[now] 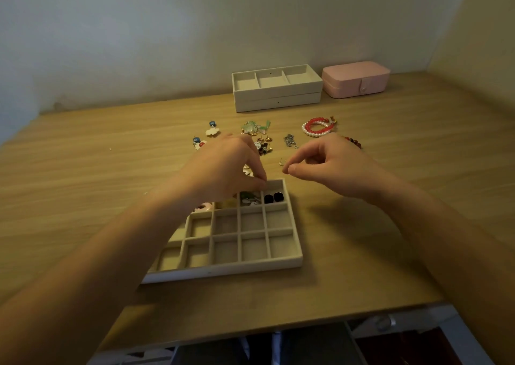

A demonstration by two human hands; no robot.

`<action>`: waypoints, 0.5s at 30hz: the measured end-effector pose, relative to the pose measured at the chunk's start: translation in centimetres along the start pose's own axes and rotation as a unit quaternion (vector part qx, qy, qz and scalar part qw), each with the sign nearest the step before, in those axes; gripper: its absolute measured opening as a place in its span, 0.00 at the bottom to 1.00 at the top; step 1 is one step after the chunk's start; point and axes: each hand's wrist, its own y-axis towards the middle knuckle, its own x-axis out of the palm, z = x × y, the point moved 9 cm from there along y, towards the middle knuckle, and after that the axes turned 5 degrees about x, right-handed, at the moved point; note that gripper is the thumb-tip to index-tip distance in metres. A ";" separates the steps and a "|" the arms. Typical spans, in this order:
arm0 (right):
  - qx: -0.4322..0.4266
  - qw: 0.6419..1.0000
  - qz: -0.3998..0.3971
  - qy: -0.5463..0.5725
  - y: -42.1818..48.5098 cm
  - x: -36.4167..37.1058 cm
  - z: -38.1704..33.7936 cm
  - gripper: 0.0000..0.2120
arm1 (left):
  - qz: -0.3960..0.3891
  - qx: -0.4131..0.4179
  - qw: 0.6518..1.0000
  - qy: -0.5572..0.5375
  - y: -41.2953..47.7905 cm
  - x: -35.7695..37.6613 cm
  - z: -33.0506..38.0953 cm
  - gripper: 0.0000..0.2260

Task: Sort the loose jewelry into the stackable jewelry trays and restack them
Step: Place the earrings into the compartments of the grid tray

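Grid tray point(226, 268) sits mid-table, straight ahead, its near rim set back from the front edge. Far row, right to left: two dark pieces point(272, 198) in the corner cell; green and silvery bits point(250, 199) next; something yellowish, then a pink round piece point(205, 206), both half hidden by the left wrist. The nearer rows show beige lining.

Left hand point(225, 166) is over the tray's far rim, fingers curled down, tips bunched together; cannot tell whether they pinch anything. Right hand point(323, 164) hovers just past the far right corner, thumb and forefinger nearly meeting, other fingers curled; cannot tell if it holds anything.

Loose jewelry lies beyond the tray: flower earrings point(212, 130), gold studs point(264, 140), silver chain point(289, 141), red and white bead bracelets point(317, 126).

Stacked trays point(276, 101) stand at the back by the wall, the top one with three cells. Pink case point(355, 79) just beside, on the right.

Table point(83, 183): broad bare wood left and right of the grid tray.
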 end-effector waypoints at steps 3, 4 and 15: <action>-0.007 0.998 -0.041 -0.048 0.2 0.9 -0.8 0.03 | 0.013 -0.033 0.998 -0.043 -0.6 0.3 -0.6 0.03; -0.006 0.997 -0.046 -0.065 0.3 1.3 -1.1 0.02 | 0.019 -0.040 0.998 -0.046 -0.6 0.4 -0.7 0.03; 0.033 0.976 -0.049 -0.208 1.3 2.8 -1.9 0.03 | -0.016 -0.080 0.993 -0.086 0.0 1.4 -0.6 0.03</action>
